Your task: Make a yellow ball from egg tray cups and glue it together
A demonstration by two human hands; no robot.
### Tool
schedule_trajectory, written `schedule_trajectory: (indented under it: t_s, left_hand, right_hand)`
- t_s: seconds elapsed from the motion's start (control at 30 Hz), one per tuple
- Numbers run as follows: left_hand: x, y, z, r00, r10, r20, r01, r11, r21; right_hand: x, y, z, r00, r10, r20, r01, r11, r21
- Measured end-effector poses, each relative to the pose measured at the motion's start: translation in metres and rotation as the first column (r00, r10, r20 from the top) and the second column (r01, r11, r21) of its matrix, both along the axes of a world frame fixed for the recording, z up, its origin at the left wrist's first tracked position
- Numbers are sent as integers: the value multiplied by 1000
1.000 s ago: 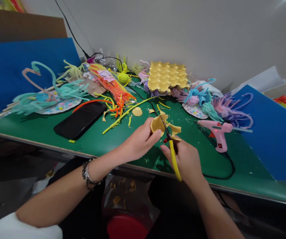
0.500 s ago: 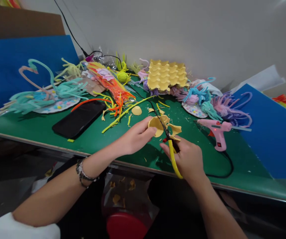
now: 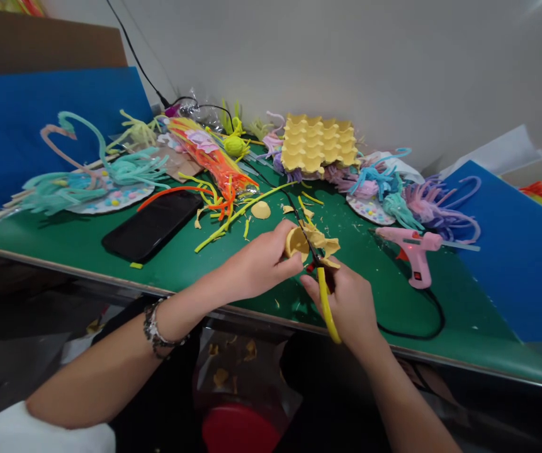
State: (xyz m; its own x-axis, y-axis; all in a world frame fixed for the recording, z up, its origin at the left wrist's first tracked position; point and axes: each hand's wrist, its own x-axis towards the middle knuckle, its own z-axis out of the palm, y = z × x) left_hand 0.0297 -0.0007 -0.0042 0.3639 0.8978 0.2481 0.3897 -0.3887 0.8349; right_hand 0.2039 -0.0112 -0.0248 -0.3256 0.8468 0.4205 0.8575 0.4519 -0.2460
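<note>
Carton cup (image 3: 298,244): Pale yellow, held above the green table (image 3: 464,314) near its front edge, as the head camera, the only view, shows.

Left hand (image 3: 271,258): Thumb and fingers pinch the cup's near left wall, the cup just past the fingertips on the hand's right.

Right hand (image 3: 349,299): Fingers curl around the yellow handles of the scissors (image 3: 326,302); how far the blades are parted cannot be told.

Cup and blades: The left hand is nearer, touching the cup, which lies ahead and to the left of the right hand. The cup is round, with no clear long axis; the scissors slant away from the person and leftward, dark blades crossing the cup's right side.

Look of the cup: Hollow, its mouth turned up toward the camera, its edge uneven by the blades. A ragged yellow scrap (image 3: 330,245) hangs just right of them; whether it is joined to the cup is unclear.

Table spread: A small yellow dome (image 3: 260,210) rests beyond the left hand, near a lime-green fuzzy stem (image 3: 218,233). A black phone (image 3: 152,226) lies to the left, a pink glue gun (image 3: 415,248) to the right, and a yellow egg tray (image 3: 318,143) sits at the back among craft pieces.
</note>
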Motion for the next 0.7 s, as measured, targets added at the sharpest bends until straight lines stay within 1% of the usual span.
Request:
schedule_trajectory:
  t_s: [0.07, 0.13, 0.2, 0.3, 0.33, 0.37, 0.4, 0.47, 0.53, 0.57, 0.63, 0.7]
  left_hand:
    - [-1, -1, 1, 1000, -1, -14, 1, 1000, -26]
    - [-2, -1, 1, 1000, -12, 19, 13, 999, -53]
    - [-4, 1, 1, 993, -43, 110, 53, 995, -90]
    - [-6, 3, 0, 949, -109, 294, 167, 969, -182]
    - [-6, 4, 0, 934, -121, 337, 199, 957, -209]
    - [-5, 3, -1, 927, -114, 358, 203, 953, -224]
    - [-3, 3, -2, 929, -85, 361, 174, 960, -220]
    - [3, 0, -3, 946, 14, 324, 37, 988, -152]
    - [8, -3, -4, 965, 121, 235, -113, 992, -48]
    - [10, -4, -5, 971, 159, 180, -161, 987, -2]
    - [12, -6, -6, 979, 192, 75, -196, 979, 55]
    - [11, -6, -6, 984, 177, 11, -177, 981, 80]
  right_hand:
    - [1, 0, -1, 1000, -16, 14, 16, 1000, 7]
    - [1, -1, -1, 999, -26, 48, 25, 999, 25]
    - [-1, -4, -1, 997, -15, 80, 11, 998, 56]
    - [-5, -7, 1, 997, -19, 70, 11, 993, 117]
    - [-6, -8, 2, 998, -30, 60, 21, 991, 132]
    - [-7, -9, 2, 998, -41, 54, 34, 990, 137]
    - [-8, -9, 3, 997, -51, 54, 43, 990, 134]
    - [-8, -8, 3, 996, -68, 54, 62, 992, 113]
    - [-8, -6, 3, 996, -79, 34, 76, 994, 80]
    - [-8, -6, 3, 997, -80, 20, 78, 995, 61]
    - [-7, -5, 3, 997, -76, 1, 76, 997, 19]
    - [-7, -5, 4, 997, -75, -4, 75, 997, -13]
